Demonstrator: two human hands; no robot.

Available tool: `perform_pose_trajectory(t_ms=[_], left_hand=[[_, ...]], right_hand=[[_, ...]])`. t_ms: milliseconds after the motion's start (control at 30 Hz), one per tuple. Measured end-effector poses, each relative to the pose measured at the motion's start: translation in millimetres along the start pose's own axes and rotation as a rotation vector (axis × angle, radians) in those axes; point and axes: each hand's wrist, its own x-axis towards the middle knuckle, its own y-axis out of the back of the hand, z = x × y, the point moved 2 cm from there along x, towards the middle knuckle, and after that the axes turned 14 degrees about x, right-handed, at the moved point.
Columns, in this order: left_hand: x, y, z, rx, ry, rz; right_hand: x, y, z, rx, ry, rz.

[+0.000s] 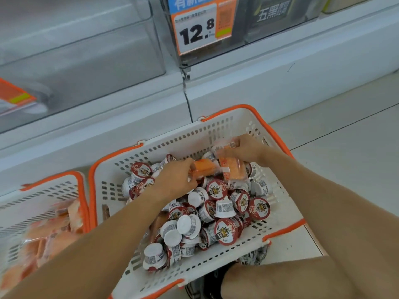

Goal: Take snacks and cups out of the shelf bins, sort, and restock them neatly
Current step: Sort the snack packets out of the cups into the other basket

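Risk assessment. Both hands work over the far end of the larger basket [216, 128], which stands on the floor in front of the shelf base and is heaped with small sealed cups [224, 209]. The orange snack packets lie mixed among those cups, so pulling a packet out sideways could drag neighbouring cups with it and tip them over the low near rim. The heap is loose (many cups lie on their sides or upside down), and any cup nudged at the top is likely to roll. A second hazard is the packets themselves: their film looks slippery, and carrying several at once raises the chance of one dropping back into the cups.

Hand pose. The left hand [176, 180] reaches in from the lower left, fingers curled around an orange snack packet [203, 167] held just above the cups. The right hand [246, 149] reaches in from the right, wrist bent, and pinches another orange packet [234, 171] near the far wall of the basket; a further packet appears to sit under its fingertips, though blur prevents certainty.

Destination. A second basket [54, 184] stands just beside the first, on its left, and already contains orange packets [47, 231].
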Motion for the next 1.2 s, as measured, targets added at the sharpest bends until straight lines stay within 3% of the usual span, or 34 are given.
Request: perform_pose_trajectory(t_ms=[167, 367, 433, 533, 667, 733, 800, 867, 933, 1000, 1100, 1200], left_hand=[[-35.4, 37.3, 3.1, -0.192, 0.125, 0.072], [-121.1, 81.1, -46.5, -0.462, 0.4, 0.145], [-147.4, 97.8, -66.4, -0.455, 0.488, 0.268], [-188.4, 122.1, -102.4, -0.4, 0.649, 0.584], [-243.6, 116.1, -140.6, -0.265, 0.831, 0.817], [-264.9, 95.3, -155.3, -0.237, 0.937, 0.776], [-278.8, 64.1, -172.2, -0.292, 1.017, 0.583], [-287.7, 35.7, -184.9, -0.287, 1.079, 0.35], [-287.2, 23.3, -187.3, -0.257, 1.053, 0.303], [-276.4, 27.5, -175.7, -0.288, 0.96, 0.409], [-248.4, 40.5, -143.2, -0.336, 0.66, 0.49], [-218.4, 34.1, -107.2, -0.399, 0.325, 0.295]], right_hand=[[-14.7, -8.1, -23.8, 0.011, 0.066, 0.032], [-42.6, -77.8, -80.8, -0.041, 0.18, -0.184], [-53.5, -112.8, -98.1, -0.098, 0.225, -0.26], [-73.4, -173.0, -120.6, -0.099, 0.296, -0.347], [-91.0, -255.3, -134.4, 0.025, 0.396, -0.291], [-96.1, -287.3, -131.8, 0.039, 0.373, -0.417], [-98.8, -306.4, -122.0, -0.079, 0.302, -0.57], [-93.2, -305.3, -111.5, -0.219, 0.287, -0.566], [-81.0, -289.9, -103.5, -0.366, 0.376, -0.431], [-61.4, -265.9, -92.0, -0.519, 0.407, -0.314], [-33.0, -223.4, -65.9, -0.793, 0.234, -0.264], [-23.7, -188.9, -41.0, -0.935, 0.19, -0.238]])
